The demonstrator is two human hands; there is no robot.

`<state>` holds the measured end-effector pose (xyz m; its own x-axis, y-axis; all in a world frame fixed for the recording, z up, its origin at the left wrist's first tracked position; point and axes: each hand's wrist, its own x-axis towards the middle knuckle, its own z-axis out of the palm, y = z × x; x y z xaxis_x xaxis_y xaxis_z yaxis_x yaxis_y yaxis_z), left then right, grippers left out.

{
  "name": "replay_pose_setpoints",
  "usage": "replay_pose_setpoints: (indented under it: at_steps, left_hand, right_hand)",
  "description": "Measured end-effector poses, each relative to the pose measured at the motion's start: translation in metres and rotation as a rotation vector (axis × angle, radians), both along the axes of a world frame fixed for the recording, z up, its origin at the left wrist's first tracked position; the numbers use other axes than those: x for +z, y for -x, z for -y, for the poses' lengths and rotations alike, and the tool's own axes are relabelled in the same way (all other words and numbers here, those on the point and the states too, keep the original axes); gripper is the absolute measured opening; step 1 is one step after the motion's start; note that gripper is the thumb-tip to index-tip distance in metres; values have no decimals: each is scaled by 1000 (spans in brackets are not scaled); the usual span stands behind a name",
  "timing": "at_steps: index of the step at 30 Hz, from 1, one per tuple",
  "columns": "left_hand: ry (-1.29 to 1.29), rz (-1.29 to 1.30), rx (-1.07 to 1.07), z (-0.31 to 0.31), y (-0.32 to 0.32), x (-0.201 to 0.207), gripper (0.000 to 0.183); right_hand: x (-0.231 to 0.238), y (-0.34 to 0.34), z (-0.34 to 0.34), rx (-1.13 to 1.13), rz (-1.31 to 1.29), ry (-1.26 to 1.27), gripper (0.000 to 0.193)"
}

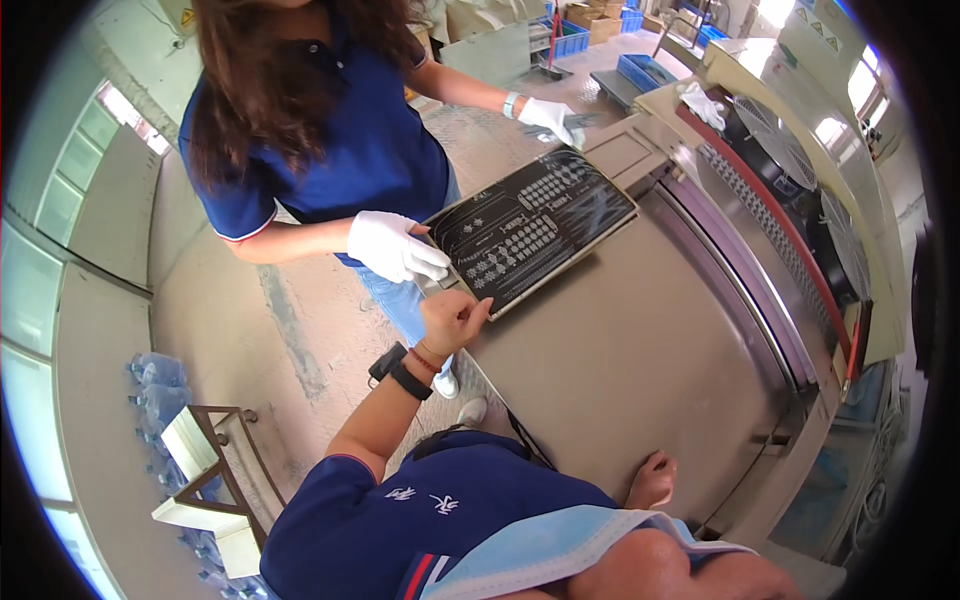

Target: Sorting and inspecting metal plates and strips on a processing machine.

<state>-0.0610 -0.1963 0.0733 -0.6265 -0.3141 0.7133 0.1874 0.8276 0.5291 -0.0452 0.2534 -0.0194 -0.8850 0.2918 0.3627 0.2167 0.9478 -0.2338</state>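
Note:
A flat black panel [540, 225] with rows of pale printed symbols and a light rim lies tilted at the far left of a metal worktop [620, 340]. My left hand [455, 318] is at its near left corner, fingers curled and closed on the edge. A co-worker in white gloves stands across from me. One gloved hand [395, 250] is at the panel's left edge; the other [552, 120] is over its far side. My right hand [652, 480] rests near the worktop's near edge, loosely closed, with nothing visible in it.
To the right, a machine with round fans [770, 145] and a curved red rail [760, 210] borders the worktop. A white glove [702, 104] lies on it. Blue crates [645, 72] stand at the back. Left on the floor are a wheeled metal frame [215, 450] and water bottles [160, 390].

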Motion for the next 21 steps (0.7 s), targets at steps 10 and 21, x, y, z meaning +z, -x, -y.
replay_pose_setpoints:
  at_steps: [10, 21]
  left_hand:
    - [-79, -60, 14, -4, 10, -10, 30]
    - [-64, -49, 114, -9, 6, -9, 28]
  right_hand:
    - [5, -2, -6, 25, -22, 16, 28]
    - [9, 19, -8, 140, 19, 119, 29]
